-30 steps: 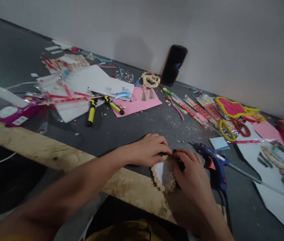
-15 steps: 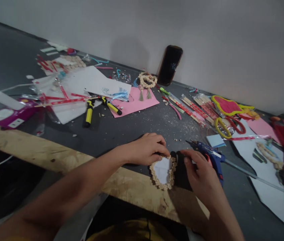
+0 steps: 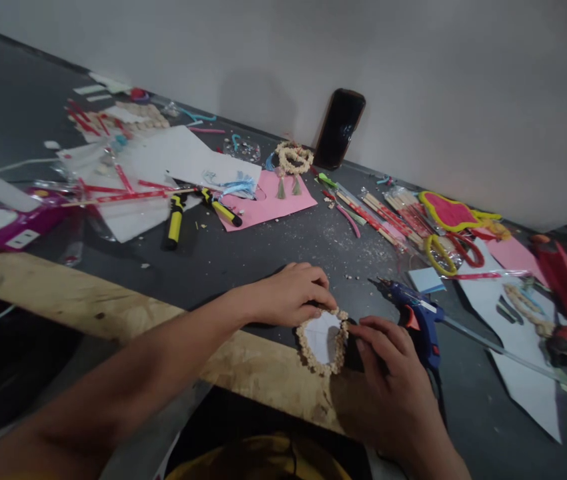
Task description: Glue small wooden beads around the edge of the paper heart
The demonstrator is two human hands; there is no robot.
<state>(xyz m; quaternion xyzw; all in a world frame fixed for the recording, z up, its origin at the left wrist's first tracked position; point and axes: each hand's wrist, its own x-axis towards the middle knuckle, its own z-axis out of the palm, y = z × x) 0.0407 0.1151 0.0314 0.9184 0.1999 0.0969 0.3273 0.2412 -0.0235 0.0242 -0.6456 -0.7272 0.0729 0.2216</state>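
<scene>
Lying at the table's front edge is a small rounded frame [image 3: 326,369], bordered with pale, beige, bead-like pieces around a white paper centre [image 3: 322,339]. My left hand [image 3: 291,297] is closed on its upper edge, fingers curled and thumb at the rim. My right hand [image 3: 396,377] touches the frame's right side with a fingertip, its fingers stretched and apart; I see nothing held in it. Right beside that hand lies a blue glue gun [image 3: 421,313] with a clear glue stick in its back.
Yellow-black pliers [image 3: 175,223], pink paper [image 3: 273,207] and beaded rings with tassels [image 3: 293,160] lie farther back. A phone [image 3: 339,130] leans on the wall. Scissors [image 3: 441,257], packaged sticks [image 3: 388,217] and white paper [image 3: 528,387] are to the right; a purple device [image 3: 8,223] is left.
My right hand has moved down from beside the frame's upper right corner, and its fingertip now meets the right side. My left hand keeps its hold at the top. The view has shifted slightly.
</scene>
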